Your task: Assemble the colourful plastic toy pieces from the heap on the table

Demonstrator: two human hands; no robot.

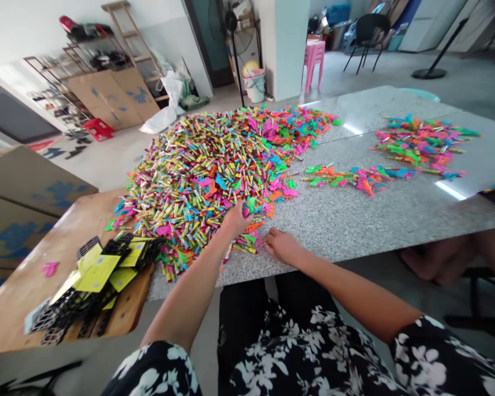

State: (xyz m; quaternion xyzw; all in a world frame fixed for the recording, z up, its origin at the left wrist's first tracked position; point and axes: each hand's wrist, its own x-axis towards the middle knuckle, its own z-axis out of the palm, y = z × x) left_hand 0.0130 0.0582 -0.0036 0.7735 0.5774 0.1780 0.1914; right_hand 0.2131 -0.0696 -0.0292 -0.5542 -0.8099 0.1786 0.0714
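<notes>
A large heap of small printed tubes (181, 176), mostly yellow and dark red, covers the left part of the grey speckled table. Mixed along its right side are bright plastic toy guns (272, 129) in pink, green, orange and blue. My left hand (236, 221) reaches to the heap's near right edge, its fingers closed around bright green and purple toy guns (251, 205). Just to the right, my right hand (281, 245) rests low over the tabletop with its fingers curled together. Its fingertips touch the edge of a few loose pieces (249, 242); what they pinch is hidden.
Black plastic frames with yellow cards (99, 272) lie piled on the wooden board (8, 324) at left. A row of toy guns (355, 177) and another pile (424, 140) lie on the right. Another person's legs (457, 256) show beyond the table's right front edge.
</notes>
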